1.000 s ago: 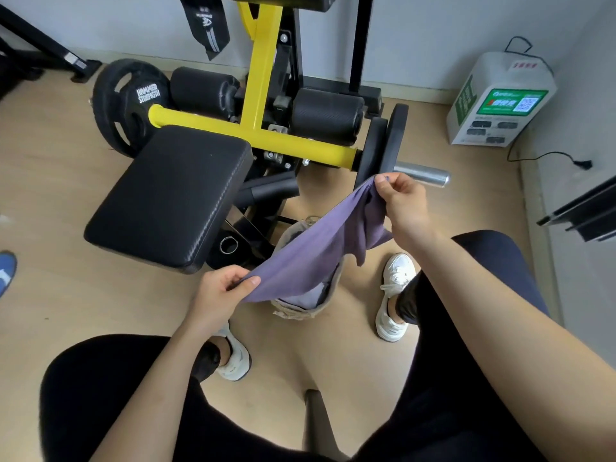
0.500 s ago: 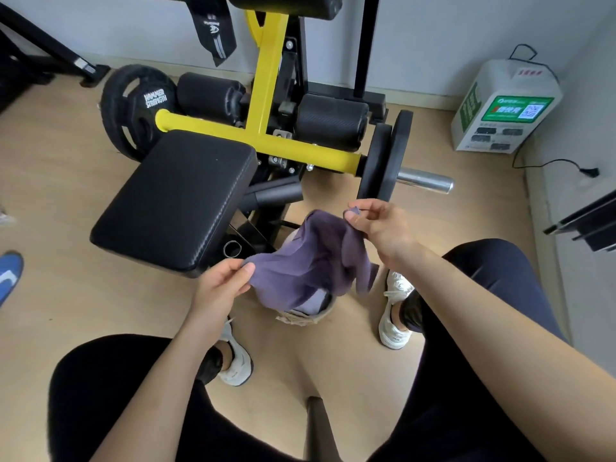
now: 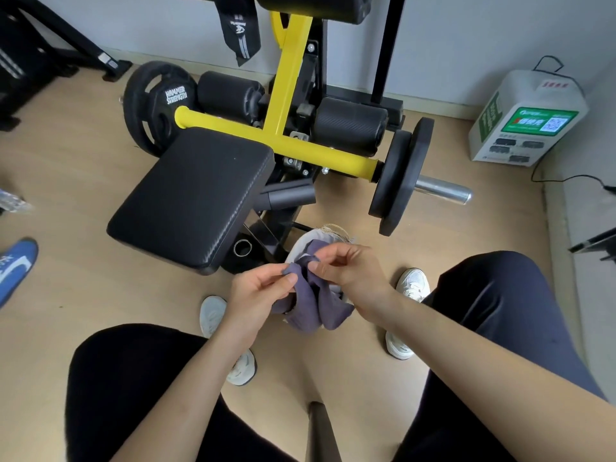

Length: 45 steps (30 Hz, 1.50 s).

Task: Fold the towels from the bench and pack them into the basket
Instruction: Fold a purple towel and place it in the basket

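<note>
On the wooden floor [image 3: 66, 168] of a gym room, a seated person worked on a towel in front of a yellow-framed weight machine [image 3: 290, 95]. The machine's black bench [image 3: 193, 198] stood ahead of the person's knees, with weight plates [image 3: 400, 175] on the bar beyond its far right corner. A white box [image 3: 530, 118] sat well apart against the right wall.

The basket [image 3: 310, 240], pale and soft-sided, sat on the floor just off the bench's near right edge, between the person's white shoes [image 3: 411, 285]. Much of it was hidden by the cloth and the hands, so how full it was could not be told.

The purple towel [image 3: 316, 305] hung doubled and bunched in the air directly above the basket. A second earlier it had been stretched out flat between two hands held well apart. Those hands had since come together, meeting end to end.

The left hand [image 3: 256, 295] pinched one gathered end between thumb and fingers. The right hand [image 3: 350, 271], touching it, pinched the other end between thumb and forefinger, its remaining fingers loosely curled.

That closing of the hands appeared to make the first fold of this towel. The folded edges looked uneven, so the cloth probably needed squaring and another fold before it could go down into the basket below.
</note>
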Tool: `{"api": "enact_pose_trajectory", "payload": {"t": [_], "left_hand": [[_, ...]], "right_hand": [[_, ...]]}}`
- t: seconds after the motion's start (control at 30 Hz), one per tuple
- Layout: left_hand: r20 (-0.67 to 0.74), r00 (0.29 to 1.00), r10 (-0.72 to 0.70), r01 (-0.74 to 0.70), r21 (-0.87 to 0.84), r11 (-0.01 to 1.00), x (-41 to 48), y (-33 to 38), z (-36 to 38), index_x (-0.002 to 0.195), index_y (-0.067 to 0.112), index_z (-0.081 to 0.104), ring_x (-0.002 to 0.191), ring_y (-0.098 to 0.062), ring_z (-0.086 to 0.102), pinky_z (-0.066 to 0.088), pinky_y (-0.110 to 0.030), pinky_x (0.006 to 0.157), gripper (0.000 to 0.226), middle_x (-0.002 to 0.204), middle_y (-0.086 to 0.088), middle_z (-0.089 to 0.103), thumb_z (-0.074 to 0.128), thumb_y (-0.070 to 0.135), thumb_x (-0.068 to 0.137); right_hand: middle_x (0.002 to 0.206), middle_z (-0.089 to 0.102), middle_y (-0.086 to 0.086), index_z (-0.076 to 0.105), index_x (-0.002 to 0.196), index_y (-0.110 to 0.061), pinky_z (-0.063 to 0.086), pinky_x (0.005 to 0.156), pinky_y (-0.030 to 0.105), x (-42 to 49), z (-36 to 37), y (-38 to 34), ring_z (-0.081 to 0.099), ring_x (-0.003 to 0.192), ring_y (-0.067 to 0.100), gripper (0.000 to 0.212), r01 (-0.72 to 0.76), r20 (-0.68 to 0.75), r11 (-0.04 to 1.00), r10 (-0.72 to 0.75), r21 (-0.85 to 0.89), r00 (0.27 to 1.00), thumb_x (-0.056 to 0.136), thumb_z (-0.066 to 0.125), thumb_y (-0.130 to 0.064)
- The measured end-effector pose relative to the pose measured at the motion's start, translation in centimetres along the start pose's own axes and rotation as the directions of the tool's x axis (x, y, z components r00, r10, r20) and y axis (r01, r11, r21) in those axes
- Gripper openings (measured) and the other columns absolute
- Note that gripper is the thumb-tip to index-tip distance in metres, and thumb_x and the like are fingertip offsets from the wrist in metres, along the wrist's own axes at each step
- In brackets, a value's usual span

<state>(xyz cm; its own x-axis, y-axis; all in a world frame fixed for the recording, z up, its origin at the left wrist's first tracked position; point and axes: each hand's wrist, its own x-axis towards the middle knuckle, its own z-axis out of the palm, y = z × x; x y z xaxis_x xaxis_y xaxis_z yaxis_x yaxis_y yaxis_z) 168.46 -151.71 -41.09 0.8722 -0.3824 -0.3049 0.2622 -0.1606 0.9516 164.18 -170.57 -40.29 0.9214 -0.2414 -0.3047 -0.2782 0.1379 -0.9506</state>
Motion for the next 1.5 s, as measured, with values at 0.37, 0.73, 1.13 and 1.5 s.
{"api": "enact_pose_trajectory", "payload": {"t": [0.37, 0.73, 1.13, 1.5], "left_hand": [[0.012, 1.000, -0.003, 0.003, -0.003, 1.000, 0.1, 0.3, -0.2, 0.109, 0.014, 0.077, 0.096, -0.016, 0.074, 0.059, -0.031, 0.089, 0.021, 0.101, -0.007, 0.079, 0.071, 0.005, 0.091], [0.074, 0.989, 0.129, -0.137, 0.122, 0.983, 0.1, 0.6, -0.9, 0.087, 0.016, 0.075, 0.085, -0.014, 0.065, 0.052, -0.024, 0.077, 0.015, 0.084, -0.002, 0.071, 0.061, 0.014, 0.083], [0.183, 0.968, 0.174, -0.193, 0.095, 0.977, -0.6, 1.7, -2.9, 0.089, 0.018, 0.075, 0.090, -0.035, 0.067, 0.054, -0.040, 0.082, 0.023, 0.087, -0.017, 0.071, 0.059, 0.033, 0.082], [-0.044, 0.982, 0.185, -0.187, -0.049, 0.981, -0.8, 1.9, -3.5, 0.093, 0.006, 0.066, 0.084, -0.018, 0.062, 0.053, -0.025, 0.072, 0.015, 0.084, -0.006, 0.066, 0.056, 0.017, 0.090]], "right_hand": [[0.089, 0.071, -0.010, 0.079, 0.096, -0.021, 0.049, 0.080, 0.013, -0.9, 1.3, -0.1, 0.066, 0.084, 0.002, 0.021, 0.213, 0.151, 0.903, -0.167, -0.374, 0.974, 0.090, 0.065, -0.005], [0.105, 0.070, 0.005, 0.068, 0.113, -0.019, 0.052, 0.083, 0.017, 0.0, 0.3, -0.5, 0.065, 0.091, 0.005, 0.031, 0.237, 0.189, 0.912, -0.181, -0.336, 0.965, 0.086, 0.070, -0.003], [0.091, 0.069, 0.003, 0.069, 0.095, -0.004, 0.050, 0.080, 0.020, 0.7, -0.1, -0.8, 0.061, 0.083, 0.002, 0.012, 0.322, 0.474, 0.877, -0.128, -0.356, 0.871, 0.085, 0.075, -0.008], [0.066, 0.061, -0.013, 0.063, 0.069, -0.032, 0.044, 0.063, 0.017, 1.4, -1.0, 0.6, 0.054, 0.063, 0.005, 0.025, 0.338, 0.485, 0.732, -0.011, -0.592, 0.875, 0.083, 0.076, -0.015]]}}
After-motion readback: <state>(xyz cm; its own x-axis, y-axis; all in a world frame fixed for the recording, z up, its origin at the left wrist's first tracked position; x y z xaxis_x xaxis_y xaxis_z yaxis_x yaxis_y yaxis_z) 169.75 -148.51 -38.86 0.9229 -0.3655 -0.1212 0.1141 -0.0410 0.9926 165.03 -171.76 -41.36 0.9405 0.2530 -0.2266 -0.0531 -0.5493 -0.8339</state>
